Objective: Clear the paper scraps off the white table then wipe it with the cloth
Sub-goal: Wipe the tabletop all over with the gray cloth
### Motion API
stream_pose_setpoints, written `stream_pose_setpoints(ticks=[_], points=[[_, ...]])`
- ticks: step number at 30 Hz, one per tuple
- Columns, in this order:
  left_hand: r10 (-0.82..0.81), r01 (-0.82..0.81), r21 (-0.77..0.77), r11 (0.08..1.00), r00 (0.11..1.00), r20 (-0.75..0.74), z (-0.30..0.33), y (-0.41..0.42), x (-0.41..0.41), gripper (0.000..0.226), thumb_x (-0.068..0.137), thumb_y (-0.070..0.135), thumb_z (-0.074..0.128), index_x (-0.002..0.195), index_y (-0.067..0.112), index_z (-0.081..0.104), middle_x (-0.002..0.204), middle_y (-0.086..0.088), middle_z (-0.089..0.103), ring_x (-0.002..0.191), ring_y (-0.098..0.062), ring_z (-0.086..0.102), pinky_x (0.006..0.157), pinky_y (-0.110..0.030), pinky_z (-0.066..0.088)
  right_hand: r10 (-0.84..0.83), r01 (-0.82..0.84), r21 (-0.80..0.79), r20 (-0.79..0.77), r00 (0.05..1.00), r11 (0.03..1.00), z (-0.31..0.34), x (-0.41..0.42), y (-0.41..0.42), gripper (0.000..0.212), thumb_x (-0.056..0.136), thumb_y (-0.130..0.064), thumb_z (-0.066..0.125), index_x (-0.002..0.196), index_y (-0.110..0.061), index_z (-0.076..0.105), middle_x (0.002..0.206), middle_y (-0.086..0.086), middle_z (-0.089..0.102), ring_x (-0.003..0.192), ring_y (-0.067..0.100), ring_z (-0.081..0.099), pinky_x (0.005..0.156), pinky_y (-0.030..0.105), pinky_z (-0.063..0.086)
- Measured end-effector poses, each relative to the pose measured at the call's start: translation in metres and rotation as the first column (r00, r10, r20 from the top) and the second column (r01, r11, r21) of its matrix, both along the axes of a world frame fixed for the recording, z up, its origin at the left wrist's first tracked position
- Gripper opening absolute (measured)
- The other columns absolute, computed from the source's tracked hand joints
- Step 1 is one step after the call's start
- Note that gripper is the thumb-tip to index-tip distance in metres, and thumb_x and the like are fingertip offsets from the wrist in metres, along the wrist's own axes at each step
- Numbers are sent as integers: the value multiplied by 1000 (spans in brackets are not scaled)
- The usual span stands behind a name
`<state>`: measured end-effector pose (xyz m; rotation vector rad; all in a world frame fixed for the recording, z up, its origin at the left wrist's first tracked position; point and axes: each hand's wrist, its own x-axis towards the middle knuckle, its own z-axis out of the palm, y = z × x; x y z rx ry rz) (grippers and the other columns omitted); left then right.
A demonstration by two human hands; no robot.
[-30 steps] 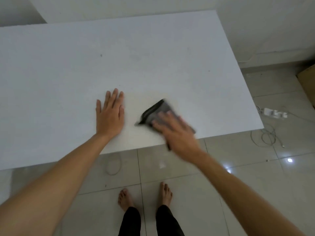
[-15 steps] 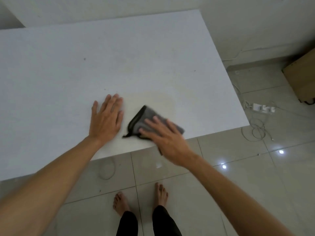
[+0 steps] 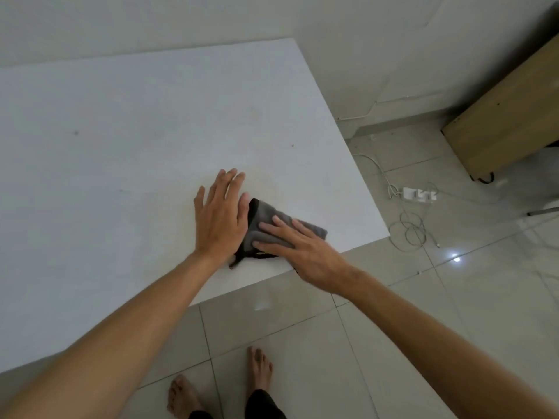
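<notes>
A single wide-angle camera on my head looks forward and steeply down from standing height, taking in the white desk (image 3: 121,146) from above, its near edge running diagonally across the frame. My forearms enter from the bottom corners, close to the lens. The tiled floor (image 3: 423,313) and my bare feet (image 3: 257,367) show directly beneath, the wall (image 3: 363,40) at the top.

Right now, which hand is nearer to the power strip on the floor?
Right. The right hand presses flat on the grey cloth near the table's right corner, the side where the power strip lies. The left hand rests flat further left.
</notes>
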<state>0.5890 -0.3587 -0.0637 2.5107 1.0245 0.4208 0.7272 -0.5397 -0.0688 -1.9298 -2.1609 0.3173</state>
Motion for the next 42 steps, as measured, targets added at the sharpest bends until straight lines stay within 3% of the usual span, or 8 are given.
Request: stream_pose_setpoints(ticks=[9,16,19,27,31,34,38,42], points=[[27,-27,8,1000,999,-31,3,41,9,42,107,26,33,145,15,45,155,-2,41,149,-19,28,120,-52,21,-672,705,99,-233,703,702,10,114,57,68,95,9,40,153,-26,44,165,-1,33,156,27,19,124,54,22],[190,-190,1,982,982,9,10,109,9,37,106,26,34,139,15,47,147,-5,47,134,-26,45,109,-57,35,-23,32,90,-101,995,995,-18,-10,132,75,92,5,46,157,-33,37,169,-4,22,158,20,7,128,41,-5],[160,-160,3,987,987,-28,8,146,11,38,106,26,32,138,14,47,147,-6,46,137,-27,42,110,-58,33,-264,271,92,-77,961,958,-17,27,160,71,91,-5,36,155,-37,39,168,-7,26,157,19,15,126,45,11],[125,-125,-17,992,992,-4,12,216,32,37,105,25,33,136,11,49,146,-9,47,143,-29,36,110,-57,33,-821,856,53,-258,509,514,13,109,187,74,88,9,36,156,-21,40,167,4,27,156,27,18,124,50,21],[138,-138,25,990,990,7,16,240,31,36,104,22,37,134,10,50,143,-12,49,136,-34,43,103,-55,38,-528,593,128,-336,780,795,3,21,240,70,88,14,46,151,-16,48,162,10,36,152,31,29,123,45,26],[177,-176,49,983,984,-8,22,259,27,36,105,23,36,135,10,49,143,-14,49,130,-37,47,102,-55,38,-231,248,106,-147,962,963,-13,-28,283,73,88,3,46,155,-26,42,167,5,28,158,28,11,128,48,4],[150,-148,66,987,988,-21,25,277,22,36,105,23,34,135,10,47,143,-14,48,132,-36,45,104,-54,35,-394,402,80,-99,914,912,-14,15,312,71,92,-5,42,156,-36,38,169,-3,22,158,20,11,126,40,4],[146,-145,36,989,989,-30,22,280,29,35,106,21,35,136,8,48,144,-13,48,137,-33,41,107,-54,33,-772,778,14,-116,625,628,-9,116,283,80,88,3,42,158,-34,33,170,-2,17,158,23,8,126,45,11]])
